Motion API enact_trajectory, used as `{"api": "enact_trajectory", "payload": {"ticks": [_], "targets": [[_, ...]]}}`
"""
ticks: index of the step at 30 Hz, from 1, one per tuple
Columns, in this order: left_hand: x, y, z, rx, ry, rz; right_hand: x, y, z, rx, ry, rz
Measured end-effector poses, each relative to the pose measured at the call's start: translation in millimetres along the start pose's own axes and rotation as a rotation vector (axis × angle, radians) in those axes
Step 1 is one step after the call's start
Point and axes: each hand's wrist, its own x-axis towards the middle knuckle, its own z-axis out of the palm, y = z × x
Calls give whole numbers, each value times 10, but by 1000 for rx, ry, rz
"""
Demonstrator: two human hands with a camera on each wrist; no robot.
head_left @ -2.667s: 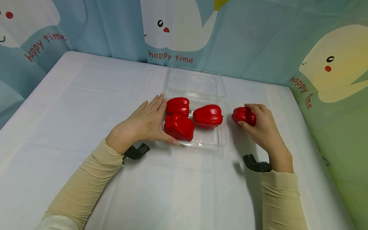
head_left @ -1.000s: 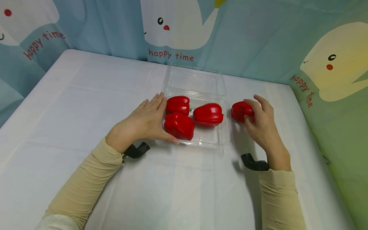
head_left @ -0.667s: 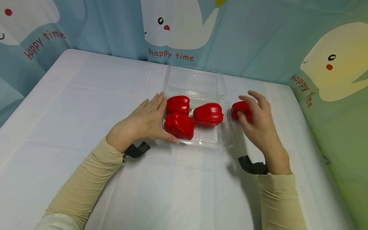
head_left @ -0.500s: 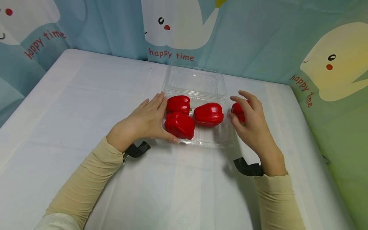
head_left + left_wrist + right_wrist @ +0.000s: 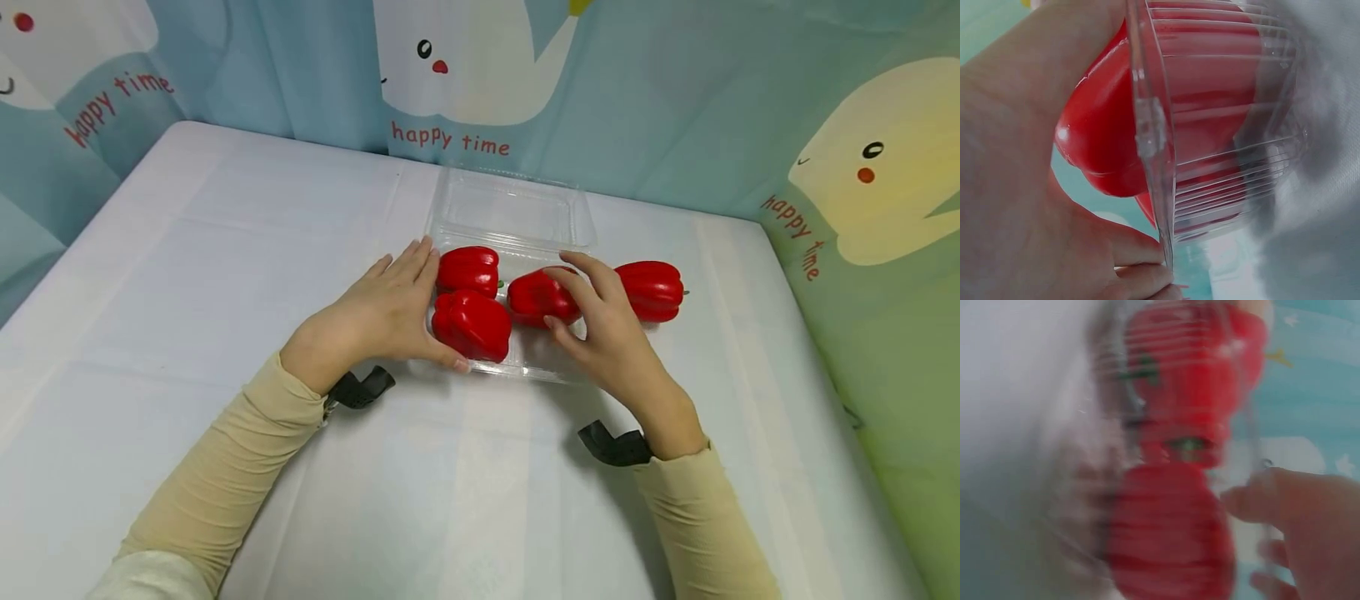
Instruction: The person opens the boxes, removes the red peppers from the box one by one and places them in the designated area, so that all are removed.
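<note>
A clear plastic clamshell container (image 5: 543, 367) lies open with its lid (image 5: 517, 208) folded back. Inside sit three red bell peppers: one at back left (image 5: 467, 268), one at front left (image 5: 474, 327), one toward the right (image 5: 532, 298). My left hand (image 5: 378, 321) rests along the container's left rim, fingers straight and thumb at the front edge. Over the right-hand pepper hovers my right hand (image 5: 611, 337), fingers and thumb spread about it; the blurred right wrist view shows the thumb beside a pepper (image 5: 1172, 537). Another bell pepper (image 5: 651, 289) lies on the table, right of the container.
A white cloth covers the table (image 5: 480, 500). Behind and to the right hangs a printed curtain (image 5: 675, 100) that meets the table's far edge. Each wrist carries a black mount, such as the right one (image 5: 615, 444).
My right hand has let go of the pepper right of the container and moved left over the right-hand pepper inside. My left hand stays on the container's rim.
</note>
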Motion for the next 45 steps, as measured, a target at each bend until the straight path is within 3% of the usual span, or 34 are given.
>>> {"api": "enact_trajectory", "payload": {"ticks": [7, 22, 45], "targets": [[7, 7, 2, 5, -3, -3, 2, 29, 122, -16, -112, 36], [15, 19, 12, -5, -3, -3, 3, 8, 151, -39, -128, 105], [7, 18, 7, -10, -9, -10, 16, 7, 123, -49, -110, 38]]}}
